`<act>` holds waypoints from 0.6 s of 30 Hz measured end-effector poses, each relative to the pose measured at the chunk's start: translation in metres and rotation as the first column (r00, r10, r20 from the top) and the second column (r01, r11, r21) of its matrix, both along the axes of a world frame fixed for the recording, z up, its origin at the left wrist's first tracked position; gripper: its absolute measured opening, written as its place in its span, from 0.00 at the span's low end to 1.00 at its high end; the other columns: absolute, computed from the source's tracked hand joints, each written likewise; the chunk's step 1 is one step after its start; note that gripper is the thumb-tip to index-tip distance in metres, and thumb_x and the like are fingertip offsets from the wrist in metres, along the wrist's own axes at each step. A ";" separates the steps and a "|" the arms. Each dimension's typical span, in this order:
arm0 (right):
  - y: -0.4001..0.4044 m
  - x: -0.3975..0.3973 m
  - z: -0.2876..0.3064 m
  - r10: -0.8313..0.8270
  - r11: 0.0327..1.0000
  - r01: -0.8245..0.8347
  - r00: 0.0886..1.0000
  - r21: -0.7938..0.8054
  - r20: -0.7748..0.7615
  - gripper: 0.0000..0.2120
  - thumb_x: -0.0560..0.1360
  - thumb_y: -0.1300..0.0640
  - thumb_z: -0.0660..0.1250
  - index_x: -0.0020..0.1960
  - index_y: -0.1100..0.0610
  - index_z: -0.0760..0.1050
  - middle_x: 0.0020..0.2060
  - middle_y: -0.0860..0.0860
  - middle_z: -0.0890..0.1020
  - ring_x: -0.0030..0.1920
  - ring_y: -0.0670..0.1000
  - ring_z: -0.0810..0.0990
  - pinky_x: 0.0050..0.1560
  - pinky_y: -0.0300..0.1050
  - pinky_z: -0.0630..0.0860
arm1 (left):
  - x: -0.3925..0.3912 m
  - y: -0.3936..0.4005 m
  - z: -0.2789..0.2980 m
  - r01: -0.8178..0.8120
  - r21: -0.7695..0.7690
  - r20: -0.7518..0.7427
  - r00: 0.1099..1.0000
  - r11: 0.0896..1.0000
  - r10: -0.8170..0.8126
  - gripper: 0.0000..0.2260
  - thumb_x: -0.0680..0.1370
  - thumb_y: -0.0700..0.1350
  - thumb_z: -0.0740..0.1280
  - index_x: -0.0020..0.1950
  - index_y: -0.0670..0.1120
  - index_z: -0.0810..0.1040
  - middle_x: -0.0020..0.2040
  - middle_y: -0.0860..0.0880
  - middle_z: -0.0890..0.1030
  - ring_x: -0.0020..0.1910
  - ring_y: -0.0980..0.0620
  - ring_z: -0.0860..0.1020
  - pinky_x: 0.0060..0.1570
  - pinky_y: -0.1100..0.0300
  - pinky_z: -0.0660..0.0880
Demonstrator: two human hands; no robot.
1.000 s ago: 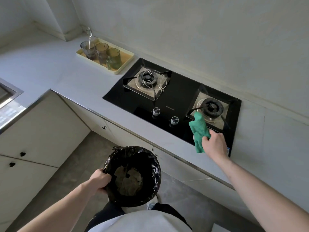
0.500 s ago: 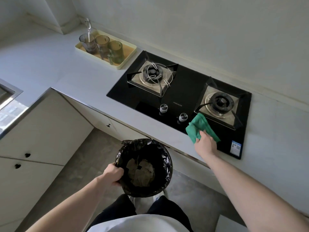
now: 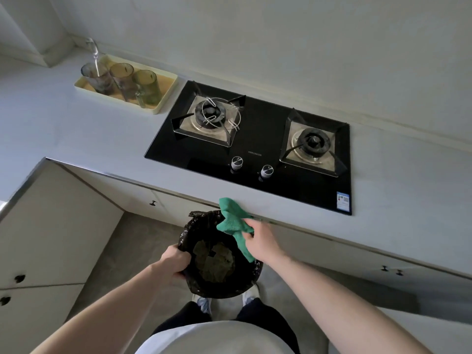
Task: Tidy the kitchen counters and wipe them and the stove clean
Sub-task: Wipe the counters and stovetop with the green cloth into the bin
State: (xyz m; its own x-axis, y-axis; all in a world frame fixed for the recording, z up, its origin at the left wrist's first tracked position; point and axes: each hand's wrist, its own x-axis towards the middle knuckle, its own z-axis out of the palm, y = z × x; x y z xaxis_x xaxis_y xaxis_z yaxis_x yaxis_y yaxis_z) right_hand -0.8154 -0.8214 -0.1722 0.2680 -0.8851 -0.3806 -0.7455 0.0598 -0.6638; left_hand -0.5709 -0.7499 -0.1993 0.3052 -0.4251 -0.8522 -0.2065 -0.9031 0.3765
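A black glass two-burner stove [image 3: 258,139] is set into the pale grey counter [image 3: 76,134]. My right hand [image 3: 259,238] grips a green cloth [image 3: 233,221] at the counter's front edge, part of it hanging over a bin lined with a black bag [image 3: 219,282]. My left hand [image 3: 173,260] holds the bin's rim just below the counter edge. Crumpled waste lies in the bottom of the bin.
A cream tray [image 3: 166,93] with three tinted glasses [image 3: 122,77] stands at the back left of the counter, beside the stove. White cabinet doors [image 3: 51,226] with small dark knobs run under the counter. The floor [image 3: 122,251] is grey.
My right hand has dragged the green cloth off the stove's front right, toward me, to the counter edge above the bin. The left hand has raised the bin closer under the edge.
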 end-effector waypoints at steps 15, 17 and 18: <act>0.007 -0.169 0.051 -0.385 0.886 0.371 0.923 -0.279 0.004 0.21 0.79 0.59 0.67 0.70 0.48 0.76 0.61 0.46 0.83 0.59 0.50 0.82 0.60 0.48 0.79 | -0.043 0.002 -0.008 0.048 -0.021 -0.037 0.998 0.999 -0.049 0.13 0.68 0.33 0.62 0.49 0.39 0.81 0.43 0.37 0.85 0.36 0.38 0.86 0.36 0.41 0.84; -0.006 -0.190 0.050 -0.394 0.868 0.368 0.919 -0.332 -0.014 0.22 0.78 0.62 0.66 0.71 0.51 0.76 0.64 0.48 0.82 0.62 0.53 0.81 0.61 0.47 0.78 | -0.059 0.002 -0.005 0.038 -0.024 -0.029 0.999 0.999 -0.039 0.12 0.70 0.32 0.62 0.49 0.38 0.81 0.43 0.37 0.85 0.36 0.39 0.86 0.34 0.44 0.84; -0.013 -0.201 0.049 -0.382 0.868 0.352 0.924 -0.349 -0.018 0.22 0.78 0.63 0.66 0.71 0.52 0.76 0.64 0.49 0.82 0.63 0.54 0.80 0.62 0.48 0.77 | -0.070 0.003 -0.003 0.026 -0.026 -0.027 0.999 0.999 -0.026 0.12 0.70 0.32 0.62 0.50 0.38 0.81 0.43 0.37 0.85 0.35 0.39 0.86 0.33 0.45 0.84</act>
